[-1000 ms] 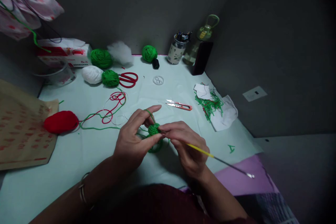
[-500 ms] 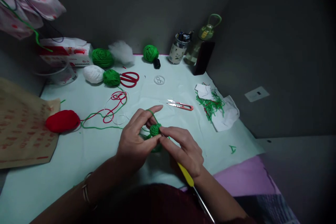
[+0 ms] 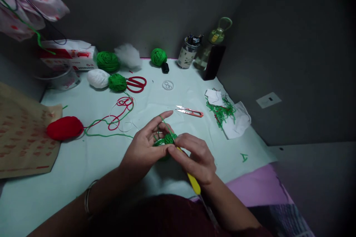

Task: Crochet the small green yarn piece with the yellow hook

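Closely together at the near middle of the table (image 3: pixel 83 163): left hand (image 3: pixel 144 148) and right hand (image 3: pixel 196 155), meeting at one green crochet piece (image 3: pixel 168 139).
Just beyond, one thread snips (image 3: pixel 189 111); far left, one red scissors (image 3: pixel 136 83), three green yarn balls (image 3: pixel 107 61), one white ball (image 3: pixel 97 78), one red ball (image 3: pixel 65 127). Crochet piece pinched in left fingertips; one yellow-handled hook (image 3: pixel 192 182) gripped in right, tip at the piece.

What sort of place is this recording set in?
Likely a home crochet desk in a corner: a round green yarn ball, red-handled metal scissors, and a yellow-handled crochet hook in the right hand.
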A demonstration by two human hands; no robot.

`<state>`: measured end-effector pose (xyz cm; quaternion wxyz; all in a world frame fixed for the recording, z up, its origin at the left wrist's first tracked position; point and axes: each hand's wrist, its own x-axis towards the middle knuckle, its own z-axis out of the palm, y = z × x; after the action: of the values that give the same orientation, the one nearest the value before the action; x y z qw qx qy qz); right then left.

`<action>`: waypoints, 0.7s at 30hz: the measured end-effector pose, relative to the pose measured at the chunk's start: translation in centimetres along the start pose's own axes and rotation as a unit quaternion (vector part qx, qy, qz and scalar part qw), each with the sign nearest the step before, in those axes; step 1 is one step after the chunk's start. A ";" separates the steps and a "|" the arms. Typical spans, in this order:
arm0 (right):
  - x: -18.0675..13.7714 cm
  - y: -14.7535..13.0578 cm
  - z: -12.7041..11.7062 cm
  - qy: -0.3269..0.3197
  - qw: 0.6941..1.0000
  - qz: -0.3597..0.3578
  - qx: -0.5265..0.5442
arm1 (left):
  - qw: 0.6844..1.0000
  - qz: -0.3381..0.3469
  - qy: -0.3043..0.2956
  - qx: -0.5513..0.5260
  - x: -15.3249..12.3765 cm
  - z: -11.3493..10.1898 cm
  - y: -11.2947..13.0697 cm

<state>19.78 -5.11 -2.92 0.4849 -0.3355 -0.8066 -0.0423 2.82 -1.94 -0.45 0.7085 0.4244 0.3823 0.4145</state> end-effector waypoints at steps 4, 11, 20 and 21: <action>0.3 0.3 0.0 0.035 0.989 0.075 0.124 | 0.993 -0.057 -0.055 -0.085 0.6 -0.8 0.4; 0.1 0.0 0.2 0.029 0.996 0.082 0.037 | 0.999 0.020 0.048 0.003 0.0 0.2 0.0; 0.2 0.1 0.0 0.077 0.982 0.124 0.117 | 0.971 -0.123 -0.070 -0.194 -0.1 0.2 -0.6; 0.3 0.1 0.0 0.088 0.973 0.150 0.155 | 0.972 -0.117 -0.067 -0.193 0.0 0.0 -0.6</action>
<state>19.80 -4.85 -2.65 0.6008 -0.3681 -0.6982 0.1268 3.02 -2.09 -0.95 0.8449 0.2585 0.2934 0.3649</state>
